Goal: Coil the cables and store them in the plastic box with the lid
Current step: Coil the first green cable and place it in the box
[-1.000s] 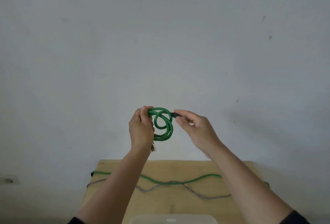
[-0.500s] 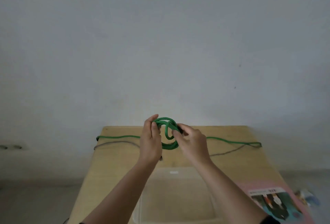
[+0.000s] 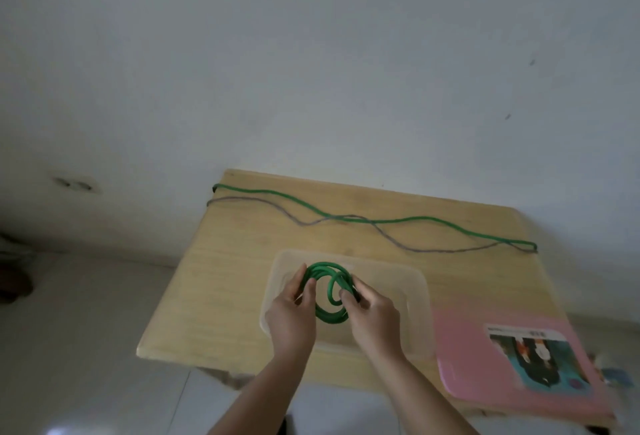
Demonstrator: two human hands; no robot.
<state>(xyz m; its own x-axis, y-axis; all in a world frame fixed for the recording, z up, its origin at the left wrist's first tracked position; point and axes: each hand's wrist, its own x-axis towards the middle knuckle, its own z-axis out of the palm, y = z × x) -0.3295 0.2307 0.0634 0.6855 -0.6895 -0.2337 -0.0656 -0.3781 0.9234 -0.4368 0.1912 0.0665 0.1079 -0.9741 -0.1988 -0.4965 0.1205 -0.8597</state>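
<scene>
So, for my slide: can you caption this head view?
Both hands, left hand and right hand, hold a coiled green cable over the clear plastic box on a wooden table.

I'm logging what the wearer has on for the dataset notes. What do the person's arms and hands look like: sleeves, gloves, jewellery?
Both arms are bare from the bottom edge of the frame to the wrist; no sleeves show. The left hand and right hand wear no gloves, and no watch, bracelet or ring is visible. The picture is dim and slightly blurred, so small details could be missed.
</scene>
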